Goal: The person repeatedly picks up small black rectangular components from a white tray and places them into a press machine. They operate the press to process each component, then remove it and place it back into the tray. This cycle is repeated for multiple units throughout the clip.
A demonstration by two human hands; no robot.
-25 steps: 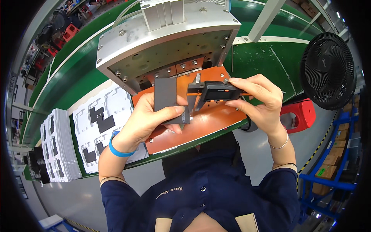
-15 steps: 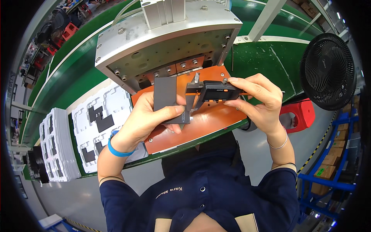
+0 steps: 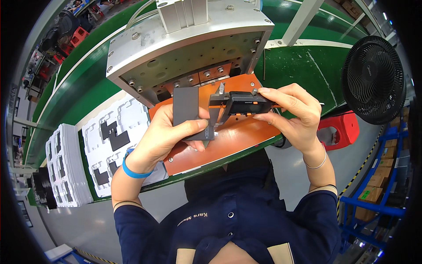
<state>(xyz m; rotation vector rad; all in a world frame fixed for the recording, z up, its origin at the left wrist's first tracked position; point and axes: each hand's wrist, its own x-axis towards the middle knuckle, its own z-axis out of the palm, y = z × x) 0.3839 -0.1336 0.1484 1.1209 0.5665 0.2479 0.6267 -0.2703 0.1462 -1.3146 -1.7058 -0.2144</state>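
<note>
At the far left, a stack of white trays lies on the green table, its outer edge bent and dimmed by the fisheye rim. Beside it, a white moulded tray holds dark L-shaped parts; its near corner is hidden behind the left forearm with its blue wristband.

The left hand is closed around a flat dark grey plate, thumb across the lower front, fingers behind and out of sight. The plate's bottom edge is covered by the thumb. It is held in the air above an orange plate at the near table edge, just below a grey metal press block whose top is cut off by the picture.

The right hand grips the black body of a digital caliper, fingers pinched above and below. The caliper's jaws meet the plate's right edge; whether they clamp it cannot be told.

Farther right, the green table is bare. Beyond its edge stand a red stool, partly hidden by the right wrist, and a black fan. Blue shelving blurs into the rim.
</note>
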